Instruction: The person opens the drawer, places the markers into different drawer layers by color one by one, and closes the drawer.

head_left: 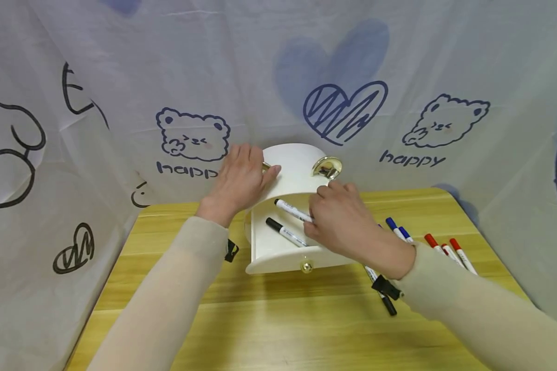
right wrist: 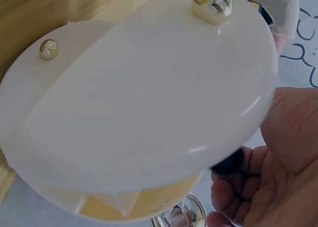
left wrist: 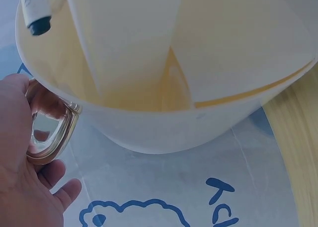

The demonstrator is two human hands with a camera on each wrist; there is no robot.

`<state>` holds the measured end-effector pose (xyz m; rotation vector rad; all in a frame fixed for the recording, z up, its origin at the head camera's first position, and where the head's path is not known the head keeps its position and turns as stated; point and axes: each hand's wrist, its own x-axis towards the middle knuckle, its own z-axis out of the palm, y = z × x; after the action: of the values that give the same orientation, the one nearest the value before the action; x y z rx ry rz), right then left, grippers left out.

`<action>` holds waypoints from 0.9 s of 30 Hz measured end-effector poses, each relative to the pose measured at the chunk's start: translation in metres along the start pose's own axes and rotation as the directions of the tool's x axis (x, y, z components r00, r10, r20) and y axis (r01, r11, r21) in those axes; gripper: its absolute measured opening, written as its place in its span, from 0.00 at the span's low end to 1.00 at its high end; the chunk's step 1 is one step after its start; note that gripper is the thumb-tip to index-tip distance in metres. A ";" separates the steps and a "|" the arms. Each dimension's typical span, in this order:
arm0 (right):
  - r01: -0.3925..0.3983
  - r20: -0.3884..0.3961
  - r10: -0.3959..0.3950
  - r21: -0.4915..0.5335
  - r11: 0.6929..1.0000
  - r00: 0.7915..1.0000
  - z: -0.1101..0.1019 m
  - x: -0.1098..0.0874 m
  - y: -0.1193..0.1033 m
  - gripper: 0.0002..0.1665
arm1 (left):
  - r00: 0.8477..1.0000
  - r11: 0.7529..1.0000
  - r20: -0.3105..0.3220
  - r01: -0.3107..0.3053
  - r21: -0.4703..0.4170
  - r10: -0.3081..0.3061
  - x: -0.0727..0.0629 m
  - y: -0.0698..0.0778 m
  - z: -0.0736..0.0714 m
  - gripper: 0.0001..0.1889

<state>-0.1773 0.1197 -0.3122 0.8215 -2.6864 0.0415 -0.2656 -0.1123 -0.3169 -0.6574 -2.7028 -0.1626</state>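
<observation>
A white box (head_left: pixel 294 159) with a rounded top stands at the back of the table, its drawer (head_left: pixel 278 265) pulled out and a gold knob (head_left: pixel 307 266) on the front. My left hand (head_left: pixel 241 178) grips the gold ear-shaped piece (left wrist: pixel 52 122) at the box's upper left, thumb toward the top. Over the drawer, my right hand (head_left: pixel 336 216) holds a white marker (head_left: pixel 292 210), black end pointing left. Another black-capped marker (head_left: pixel 285 232) lies inside the drawer. A matching gold piece (head_left: pixel 328 168) at the upper right is untouched. The right fingertips are partly hidden in the head view.
Blue-capped markers (head_left: pixel 396 226) and red-capped markers (head_left: pixel 455 252) lie on the wooden table (head_left: pixel 278 330) to the right. A black-capped marker (head_left: pixel 388 304) lies partly under my right forearm. A printed cloth (head_left: pixel 260 67) hangs close behind the box.
</observation>
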 end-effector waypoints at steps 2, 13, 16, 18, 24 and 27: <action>0.015 -0.034 -0.016 -0.021 1.000 0.999 0.003 0.000 -0.001 0.20 | 1.000 1.000 -0.005 -0.003 0.003 0.003 0.000 0.000 0.001 0.22; 0.057 -0.112 -0.063 -0.055 0.997 0.992 0.009 0.001 -0.002 0.21 | 1.000 1.000 -0.012 0.008 -0.007 -0.008 0.000 -0.001 0.002 0.22; 0.055 -0.101 -0.060 -0.056 0.997 0.993 0.009 0.001 -0.002 0.21 | 1.000 1.000 -0.017 0.007 -0.009 -0.007 0.000 -0.001 0.002 0.22; 0.051 -0.089 -0.056 -0.052 0.997 0.994 0.009 0.001 -0.002 0.21 | 1.000 1.000 -0.021 0.004 -0.008 -0.004 0.000 -0.001 0.002 0.22; 0.030 -0.041 -0.032 -0.034 0.999 0.999 0.008 0.001 -0.003 0.22 | 1.000 1.000 -0.019 0.008 -0.010 -0.008 0.000 -0.001 0.002 0.22; 0.027 -0.046 -0.029 -0.028 0.999 0.999 0.008 0.000 -0.003 0.22 | 1.000 1.000 -0.021 0.008 -0.009 -0.008 0.000 -0.001 0.002 0.22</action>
<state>-0.1781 0.1161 -0.3199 0.8391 -2.6259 0.0166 -0.2669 -0.1129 -0.3189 -0.6440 -2.6869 -0.1832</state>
